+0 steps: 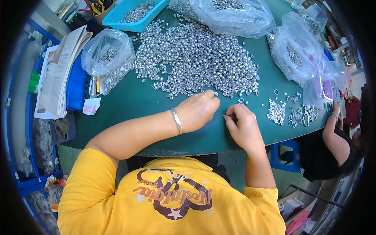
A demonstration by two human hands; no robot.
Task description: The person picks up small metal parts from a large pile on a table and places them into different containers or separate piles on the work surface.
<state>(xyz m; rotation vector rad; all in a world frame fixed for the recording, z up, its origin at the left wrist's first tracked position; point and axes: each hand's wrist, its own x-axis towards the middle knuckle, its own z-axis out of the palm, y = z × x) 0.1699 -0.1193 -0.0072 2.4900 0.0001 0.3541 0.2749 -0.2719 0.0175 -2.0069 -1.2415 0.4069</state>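
Green table (129, 102): large heap of small silver pieces (199, 58), unsorted, still the bulk of the stock. Left hand (199, 109): fingers curled in at the heap's near edge, knuckles hiding whatever they hold; cannot tell. Right hand (243, 125): fingertips pinched narrowly on a thin metal piece (229, 116). Small sorted pile (276, 111) and loose rings (299, 115) to the right: a minor share done. Bags (107, 58) and blue tray (135, 15) hold more. Co-worker's hand (336, 107) at the far right edge.
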